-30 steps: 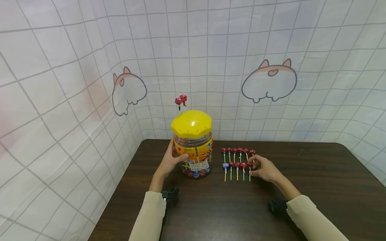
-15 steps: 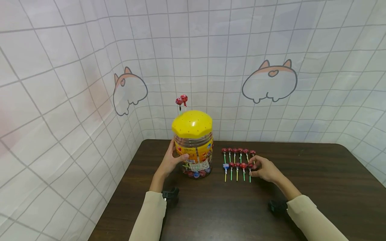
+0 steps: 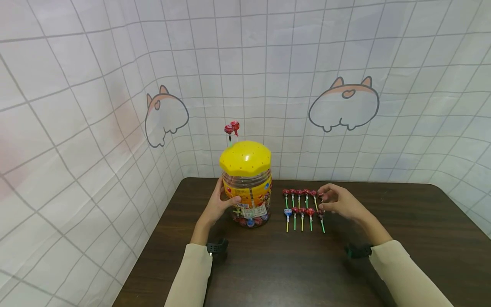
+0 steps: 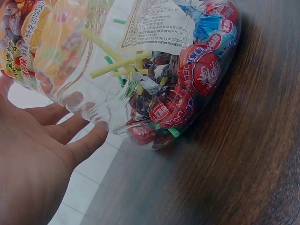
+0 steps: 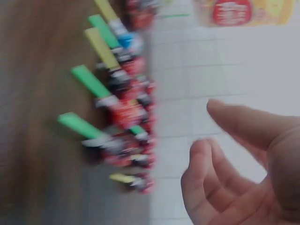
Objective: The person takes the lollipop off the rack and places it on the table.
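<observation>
My left hand (image 3: 215, 207) grips the side of a clear plastic jar (image 3: 245, 194) with a domed yellow lid (image 3: 245, 157). Wrapped lollipops (image 4: 199, 70) lie at the jar's bottom in the left wrist view. Two rows of lollipops lie on the table to the right of the jar. The front row runs from a blue lollipop (image 3: 288, 213) to a dark red lollipop (image 3: 321, 214), which lies tilted. Over the right end of the back row is my right hand (image 3: 343, 202), its thumb and fingers apart with nothing between them. The back row's rightmost lollipop (image 5: 144, 182) is right by the fingertips.
Two red lollipops (image 3: 232, 127) stick up behind the jar lid. The dark wooden table (image 3: 268, 264) ends at a white grid-patterned cloth (image 3: 276, 85) at the back and left. A black band (image 3: 218, 247) sits on the left wrist and another (image 3: 358, 250) on the right.
My right hand has let go of the front row's rightmost lollipop, leaving its stick slanted to the right, and has moved back to the back row's end. The left hand stays on the jar.
</observation>
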